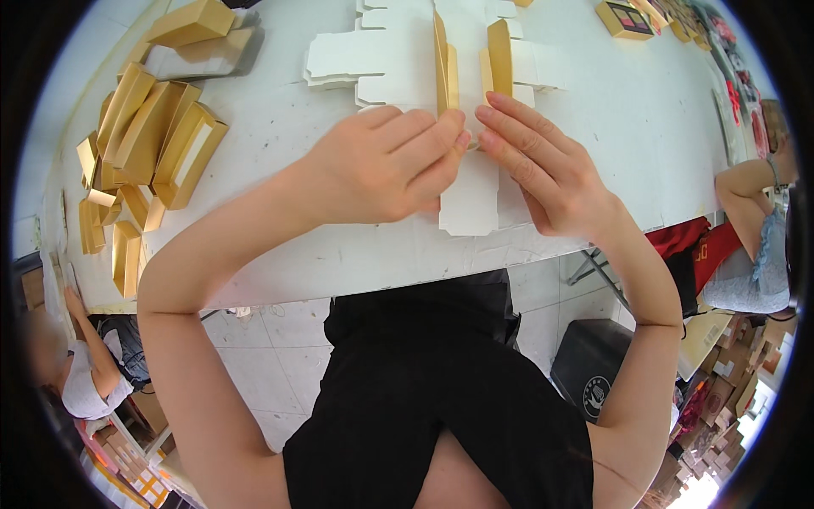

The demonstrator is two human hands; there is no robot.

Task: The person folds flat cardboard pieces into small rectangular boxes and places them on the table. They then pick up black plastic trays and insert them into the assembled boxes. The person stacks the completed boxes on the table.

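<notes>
A partly folded carton (468,202) lies in front of me, white on its flat faces, with two upright gold side walls (500,58). Its near white flap points toward me. My left hand (386,165) is closed, its fingers pinching the near end of the left gold wall. Opposite it, my right hand (543,165) rests its stretched fingers against the near end of the right gold wall; its thumb is hidden. Under and beyond the carton lie flat white carton blanks (348,58), stacked with notched edges.
Folded gold boxes (157,136) are heaped at the table's left side. A gold box with dark compartments (626,20) stands far right. The white table (297,254) ends just before my body. Other people sit at the left (89,373) and right (750,229). A black bin (585,365) stands below.
</notes>
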